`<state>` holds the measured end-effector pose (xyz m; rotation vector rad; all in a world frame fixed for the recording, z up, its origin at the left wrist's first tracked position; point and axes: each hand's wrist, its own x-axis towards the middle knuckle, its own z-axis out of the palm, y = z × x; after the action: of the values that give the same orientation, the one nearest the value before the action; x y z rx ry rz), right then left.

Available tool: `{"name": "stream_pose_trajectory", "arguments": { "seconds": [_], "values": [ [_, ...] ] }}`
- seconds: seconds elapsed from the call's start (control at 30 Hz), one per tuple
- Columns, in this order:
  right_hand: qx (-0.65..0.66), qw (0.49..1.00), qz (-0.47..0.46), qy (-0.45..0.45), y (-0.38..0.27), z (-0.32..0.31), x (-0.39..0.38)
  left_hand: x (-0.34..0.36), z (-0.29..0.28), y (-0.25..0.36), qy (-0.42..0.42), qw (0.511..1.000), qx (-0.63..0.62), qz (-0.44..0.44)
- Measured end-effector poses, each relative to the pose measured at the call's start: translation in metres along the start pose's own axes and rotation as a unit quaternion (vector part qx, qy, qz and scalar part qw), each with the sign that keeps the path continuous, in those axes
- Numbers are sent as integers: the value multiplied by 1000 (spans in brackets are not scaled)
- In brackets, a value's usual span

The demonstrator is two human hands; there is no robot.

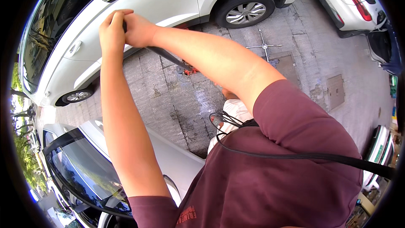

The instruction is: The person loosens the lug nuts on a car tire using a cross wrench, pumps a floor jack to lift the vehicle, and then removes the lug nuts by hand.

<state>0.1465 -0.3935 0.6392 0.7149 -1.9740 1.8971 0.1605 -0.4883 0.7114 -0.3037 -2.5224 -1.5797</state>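
outdoor parking area: white cars [173, 0], stone paving [147, 84], trees [26, 152].

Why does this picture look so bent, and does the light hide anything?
Head view: a wide fisheye lens, so the white car bows near the rim and the corners go black; head view: bright daylight, with reflections across the lower-left windshield obscuring what's behind it; head view: left hand and right hand look fairly clear, with no strong blur.
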Motion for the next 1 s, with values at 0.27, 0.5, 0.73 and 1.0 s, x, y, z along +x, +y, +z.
{"name": "stream_pose_trajectory", "arguments": {
  "seconds": [0.27, 0.5, 0.73, 1.0],
  "values": [
    [-53, 990, -45, -120, -95, 115, -240, -305, -67, -46, 66, 992, -49, 96],
    [-13, 958, -71, -278, -99, 178, -292, -389, -91, -65, 138, 985, 42, 95],
    [15, 994, -27, -106, -38, 87, -87, -126, -75, -45, -4, 996, 32, 87],
    [-35, 997, 24, -59, -3, 2, 4, -3, -8, -2, 15, 1000, 3, -7]
  ]
}}
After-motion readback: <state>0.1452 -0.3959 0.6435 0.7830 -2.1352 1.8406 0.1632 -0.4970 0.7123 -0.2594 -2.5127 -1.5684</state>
